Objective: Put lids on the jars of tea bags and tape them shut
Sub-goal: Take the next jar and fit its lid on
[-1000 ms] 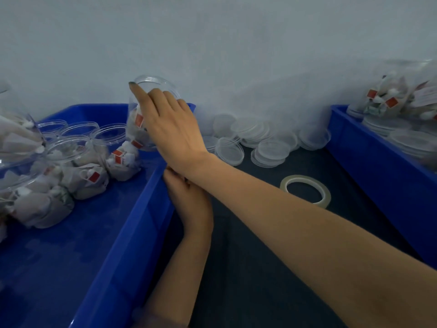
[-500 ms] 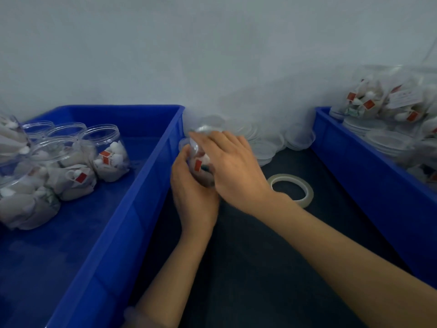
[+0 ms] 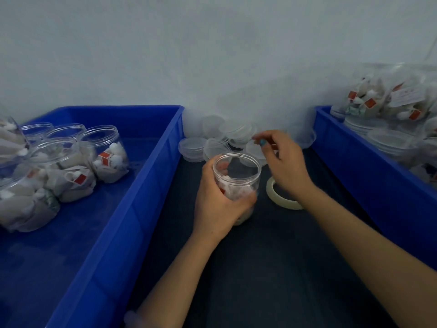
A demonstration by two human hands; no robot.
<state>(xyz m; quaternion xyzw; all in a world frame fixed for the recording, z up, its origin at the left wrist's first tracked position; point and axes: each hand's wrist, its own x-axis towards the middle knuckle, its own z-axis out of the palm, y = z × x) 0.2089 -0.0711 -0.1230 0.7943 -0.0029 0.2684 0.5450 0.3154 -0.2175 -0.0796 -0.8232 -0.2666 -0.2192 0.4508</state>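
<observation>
An open clear jar with tea bags inside stands upright on the dark table, and my left hand grips its side. My right hand hovers just right of and behind the jar. Its loosely curled fingers reach over a pile of clear lids by the wall and hold nothing that I can see. A roll of clear tape lies flat on the table right of the jar, partly under my right wrist.
A blue bin on the left holds several open jars of tea bags. Another blue bin on the right holds stacked lids and several filled jars. A pale wall closes off the back.
My right hand brought a jar from the left bin to the table and passed it to my left hand. It then let go and moved right toward the lids.
</observation>
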